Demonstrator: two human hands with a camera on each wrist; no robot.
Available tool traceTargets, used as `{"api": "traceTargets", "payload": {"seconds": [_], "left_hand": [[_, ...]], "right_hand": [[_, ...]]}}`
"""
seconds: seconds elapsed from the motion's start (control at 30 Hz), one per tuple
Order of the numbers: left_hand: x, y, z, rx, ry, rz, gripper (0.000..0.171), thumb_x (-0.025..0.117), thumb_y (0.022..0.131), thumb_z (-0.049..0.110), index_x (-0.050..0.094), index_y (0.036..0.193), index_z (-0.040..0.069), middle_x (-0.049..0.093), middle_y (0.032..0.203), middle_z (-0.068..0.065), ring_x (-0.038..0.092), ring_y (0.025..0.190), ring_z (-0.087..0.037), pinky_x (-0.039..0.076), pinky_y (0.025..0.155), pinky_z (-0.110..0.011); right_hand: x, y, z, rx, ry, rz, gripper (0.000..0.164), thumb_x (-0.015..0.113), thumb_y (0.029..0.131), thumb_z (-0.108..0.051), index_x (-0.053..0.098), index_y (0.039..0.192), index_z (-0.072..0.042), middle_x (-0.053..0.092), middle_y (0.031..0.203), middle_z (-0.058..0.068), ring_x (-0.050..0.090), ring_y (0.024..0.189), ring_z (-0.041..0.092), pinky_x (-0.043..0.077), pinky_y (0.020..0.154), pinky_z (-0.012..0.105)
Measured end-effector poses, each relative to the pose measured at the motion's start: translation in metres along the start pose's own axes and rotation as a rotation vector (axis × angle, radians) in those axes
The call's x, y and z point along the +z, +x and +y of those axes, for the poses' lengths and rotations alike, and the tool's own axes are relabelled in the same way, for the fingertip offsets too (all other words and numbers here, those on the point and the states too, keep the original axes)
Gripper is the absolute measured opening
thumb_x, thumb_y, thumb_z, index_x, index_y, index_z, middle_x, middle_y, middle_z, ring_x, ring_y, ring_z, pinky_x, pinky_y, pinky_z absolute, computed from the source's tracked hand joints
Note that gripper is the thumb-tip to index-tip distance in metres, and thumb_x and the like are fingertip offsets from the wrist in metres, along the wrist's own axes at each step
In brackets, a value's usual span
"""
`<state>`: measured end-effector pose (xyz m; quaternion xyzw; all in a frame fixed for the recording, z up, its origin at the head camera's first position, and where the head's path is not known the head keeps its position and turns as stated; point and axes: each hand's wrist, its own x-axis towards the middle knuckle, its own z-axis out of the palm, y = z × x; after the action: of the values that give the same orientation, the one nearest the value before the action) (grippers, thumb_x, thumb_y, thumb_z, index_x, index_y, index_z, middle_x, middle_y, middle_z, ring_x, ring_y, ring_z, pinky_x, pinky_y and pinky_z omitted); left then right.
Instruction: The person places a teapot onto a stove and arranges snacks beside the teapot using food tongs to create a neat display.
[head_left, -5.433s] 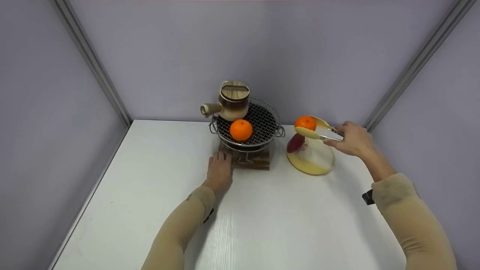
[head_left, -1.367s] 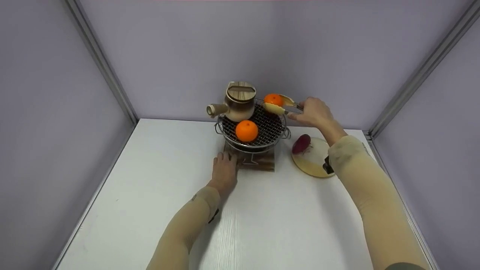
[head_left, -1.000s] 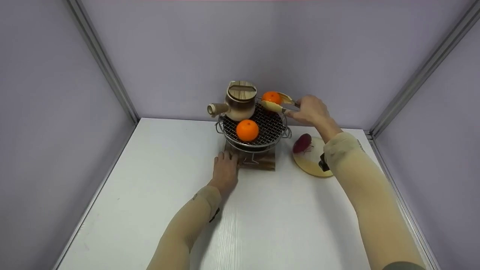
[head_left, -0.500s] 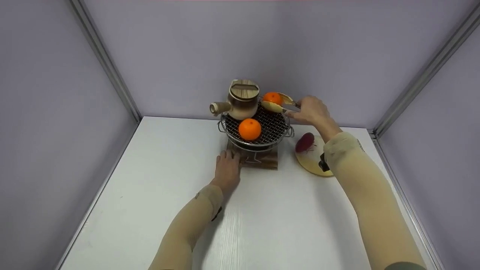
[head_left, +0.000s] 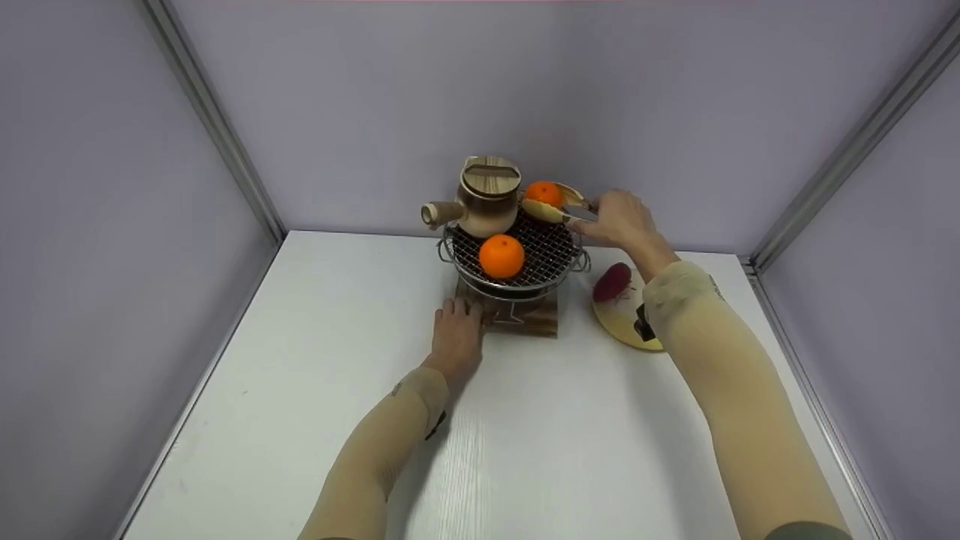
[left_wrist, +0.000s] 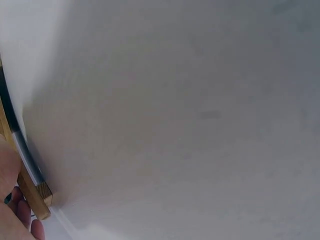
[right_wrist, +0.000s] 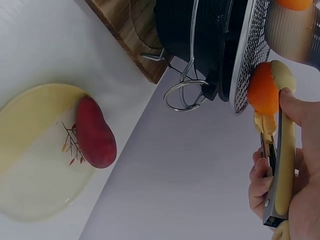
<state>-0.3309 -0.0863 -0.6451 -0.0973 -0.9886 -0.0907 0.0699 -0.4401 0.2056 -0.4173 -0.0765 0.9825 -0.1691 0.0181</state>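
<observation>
My right hand [head_left: 621, 217] grips a pair of tongs [right_wrist: 286, 165] with cream scalloped tips. Between the tips sits an orange [right_wrist: 262, 89], right at the mesh on the grill's back right, beside the pot. A second orange [head_left: 502, 256] lies at the front of the round wire mesh [head_left: 551, 251]. Behind it stands a brown and cream lidded pot [head_left: 489, 202], its side handle pointing left. My left hand [head_left: 456, 337] holds the near left corner of the grill's wooden base [head_left: 536, 322]; the left wrist view shows its fingers [left_wrist: 22, 212] around the wood's end.
Right of the grill, a round cream plate [head_left: 626, 330] with a printed twig bears a dark red, sweet-potato-shaped thing [right_wrist: 95, 132]. My right forearm partly covers the plate in the head view. Pale walls [head_left: 637, 97] enclose the white table [head_left: 525, 450].
From above the plate, my right hand has carried the tongs and orange left to the back right of the mesh. In the last second they barely move. My left hand stays at the base.
</observation>
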Motion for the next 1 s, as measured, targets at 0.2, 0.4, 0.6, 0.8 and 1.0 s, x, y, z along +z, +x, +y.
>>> {"api": "traceTargets", "payload": {"seconds": [0.2,0.4,0.6,0.8,1.0], "left_hand": [[-0.0009,-0.0011,0.0,-0.002,-0.015,-0.011,0.04,0.061,0.116,0.028,0.059,0.15,0.007,0.061,0.141,-0.019,0.054,0.127,-0.037,0.05,0.108,-0.052],[-0.0004,-0.0017,-0.0002,0.002,-0.016,0.007,0.04,0.062,0.116,0.028,0.059,0.149,0.006,0.061,0.141,-0.019,0.054,0.127,-0.037,0.05,0.107,-0.052],[0.0013,-0.0019,-0.0006,0.007,-0.017,0.014,0.04,0.062,0.115,0.028,0.059,0.148,0.005,0.061,0.14,-0.019,0.054,0.127,-0.038,0.05,0.106,-0.052],[0.0014,-0.0006,0.0004,0.001,0.0,0.004,0.041,0.063,0.115,0.029,0.059,0.149,0.006,0.061,0.141,-0.02,0.054,0.128,-0.038,0.05,0.106,-0.052],[-0.0008,0.0005,0.0016,-0.006,0.03,-0.01,0.042,0.064,0.114,0.029,0.059,0.15,0.006,0.061,0.144,-0.021,0.054,0.128,-0.038,0.051,0.107,-0.051]], "right_hand": [[0.0024,-0.0001,-0.0019,0.005,0.024,0.0,0.055,0.078,0.098,-0.057,0.078,0.118,-0.006,0.055,0.093,0.006,0.05,0.082,0.024,0.039,0.066,0.038],[0.0045,-0.0032,-0.0019,0.012,0.045,0.011,0.053,0.077,0.098,-0.056,0.076,0.114,-0.005,0.058,0.097,0.007,0.052,0.086,0.025,0.041,0.069,0.038],[0.0057,-0.0043,-0.0007,0.019,0.054,0.004,0.055,0.077,0.097,-0.056,0.077,0.118,-0.006,0.061,0.101,0.009,0.054,0.088,0.027,0.043,0.071,0.039],[0.0047,-0.0034,-0.0003,0.029,0.053,-0.01,0.062,0.078,0.096,-0.058,0.077,0.128,-0.005,0.062,0.103,0.01,0.054,0.089,0.027,0.043,0.071,0.038],[0.0045,-0.0038,0.001,0.022,0.046,-0.005,0.063,0.079,0.096,-0.058,0.078,0.131,-0.005,0.06,0.102,0.009,0.053,0.088,0.026,0.041,0.07,0.038]]}}
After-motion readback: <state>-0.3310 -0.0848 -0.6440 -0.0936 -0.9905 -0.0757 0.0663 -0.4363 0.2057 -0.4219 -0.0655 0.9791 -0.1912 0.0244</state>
